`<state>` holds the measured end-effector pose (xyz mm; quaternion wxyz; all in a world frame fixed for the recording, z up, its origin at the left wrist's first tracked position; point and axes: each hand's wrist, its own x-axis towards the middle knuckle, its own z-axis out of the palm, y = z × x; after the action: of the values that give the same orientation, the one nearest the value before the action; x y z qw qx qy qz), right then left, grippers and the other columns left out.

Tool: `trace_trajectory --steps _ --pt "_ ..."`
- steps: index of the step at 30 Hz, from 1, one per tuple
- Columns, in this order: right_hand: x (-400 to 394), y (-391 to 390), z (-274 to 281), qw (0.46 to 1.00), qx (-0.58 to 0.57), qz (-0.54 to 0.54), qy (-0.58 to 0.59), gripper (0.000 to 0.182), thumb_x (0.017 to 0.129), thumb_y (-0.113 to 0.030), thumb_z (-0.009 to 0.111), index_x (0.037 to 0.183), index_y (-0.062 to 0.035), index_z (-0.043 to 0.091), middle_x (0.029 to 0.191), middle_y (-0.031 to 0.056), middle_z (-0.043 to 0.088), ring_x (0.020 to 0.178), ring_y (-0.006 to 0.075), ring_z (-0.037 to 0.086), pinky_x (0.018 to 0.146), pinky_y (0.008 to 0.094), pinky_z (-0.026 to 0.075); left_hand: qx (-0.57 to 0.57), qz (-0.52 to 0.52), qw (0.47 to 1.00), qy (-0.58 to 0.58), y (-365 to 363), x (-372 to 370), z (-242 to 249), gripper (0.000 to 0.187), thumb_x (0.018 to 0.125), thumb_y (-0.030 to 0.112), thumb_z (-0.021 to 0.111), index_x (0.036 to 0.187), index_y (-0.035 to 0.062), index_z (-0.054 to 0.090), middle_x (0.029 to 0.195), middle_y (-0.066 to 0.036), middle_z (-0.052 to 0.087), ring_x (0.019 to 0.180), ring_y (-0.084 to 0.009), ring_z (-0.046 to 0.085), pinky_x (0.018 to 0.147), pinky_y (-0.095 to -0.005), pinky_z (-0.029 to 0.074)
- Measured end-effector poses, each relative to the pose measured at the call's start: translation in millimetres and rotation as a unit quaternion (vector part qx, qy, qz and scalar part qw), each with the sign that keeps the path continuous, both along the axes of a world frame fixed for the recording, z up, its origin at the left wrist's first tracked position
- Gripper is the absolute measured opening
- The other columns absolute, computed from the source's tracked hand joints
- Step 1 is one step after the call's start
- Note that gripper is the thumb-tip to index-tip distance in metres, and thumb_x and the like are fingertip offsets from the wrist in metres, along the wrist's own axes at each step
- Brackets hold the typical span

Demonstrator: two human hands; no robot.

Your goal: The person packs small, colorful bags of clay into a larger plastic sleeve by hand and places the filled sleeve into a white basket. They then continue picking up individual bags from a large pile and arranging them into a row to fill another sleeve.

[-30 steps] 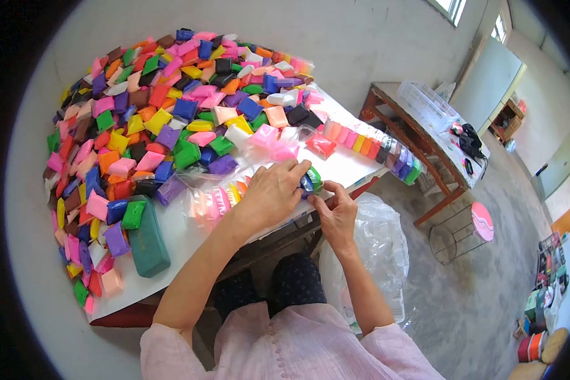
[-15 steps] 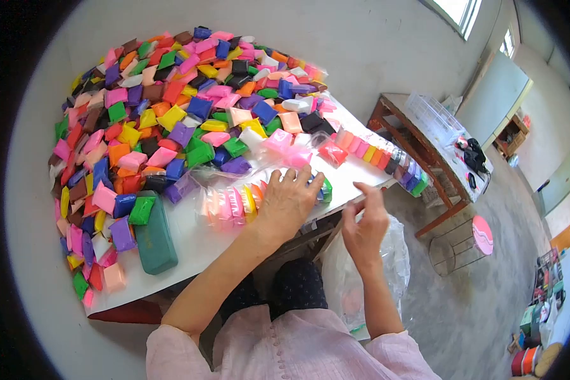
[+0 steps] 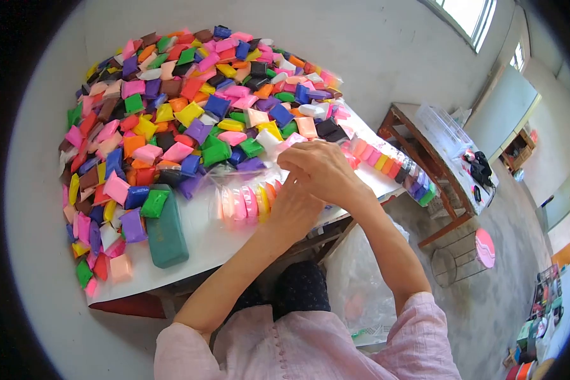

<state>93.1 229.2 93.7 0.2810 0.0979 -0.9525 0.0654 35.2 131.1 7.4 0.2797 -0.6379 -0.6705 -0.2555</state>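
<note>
Clear, crinkled plastic bag (image 3: 216, 190) with a row of puffy peach, pink, yellow and orange packets (image 3: 247, 202) lies on the white tabletop (image 3: 206, 250). Left hand (image 3: 296, 212) covers its right part; right hand (image 3: 326, 171) overlaps those fingers, both grips unclear.

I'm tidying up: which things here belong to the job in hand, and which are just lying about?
Seemingly in the job:
bagged row of coloured packets, beside the left hand
loose packets
second row

Probably lying about:
teal case
pink-topped stool
clear plastic basket
</note>
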Motion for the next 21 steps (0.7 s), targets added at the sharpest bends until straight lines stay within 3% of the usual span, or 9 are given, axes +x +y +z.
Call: trace_trajectory --steps 6,8,15,21 --pt "12 -4 -2 0.993 -0.118 -0.001 0.001 0.013 0.088 -0.013 0.063 0.095 -0.0037 0.070 0.087 0.0118 0.072 0.081 0.0301 0.069 0.072 0.0397 0.053 0.039 -0.047 0.997 -0.053 -6 3 4 0.033 0.082 0.010 0.058 0.112 0.0034 0.068 0.113 -0.013 0.066 0.121 -0.0289 0.055 0.108 -0.0482 0.035" --pt "7 0 -5 0.990 -0.134 0.028 0.040 0.012 0.088 -0.015 0.061 0.091 -0.0057 0.068 0.083 0.0117 0.070 0.079 0.0316 0.068 0.070 0.0420 0.052 0.021 -0.034 0.999 -0.010 -7 5 6 0.032 0.083 0.010 0.056 0.113 0.0050 0.067 0.112 -0.015 0.067 0.116 -0.0307 0.057 0.104 -0.0492 0.038" --pt "0 4 3 0.993 -0.114 -0.004 -0.033 0.015 0.089 -0.013 0.064 0.096 -0.0019 0.072 0.088 0.0130 0.073 0.082 0.0302 0.070 0.075 0.0373 0.054 0.001 0.019 0.999 0.034 -6 8 5 0.029 0.083 0.009 0.057 0.109 0.0055 0.069 0.109 -0.015 0.068 0.113 -0.0303 0.059 0.105 -0.0494 0.035" --pt "-6 10 7 0.988 -0.132 -0.004 -0.075 0.015 0.090 -0.013 0.063 0.094 -0.0018 0.071 0.086 0.0131 0.072 0.079 0.0304 0.070 0.074 0.0386 0.053 -0.010 0.053 0.995 0.082 -18 13 7 0.038 0.082 0.018 0.065 0.118 0.0052 0.064 0.129 -0.014 0.059 0.120 -0.0292 0.054 0.105 -0.0516 0.034"
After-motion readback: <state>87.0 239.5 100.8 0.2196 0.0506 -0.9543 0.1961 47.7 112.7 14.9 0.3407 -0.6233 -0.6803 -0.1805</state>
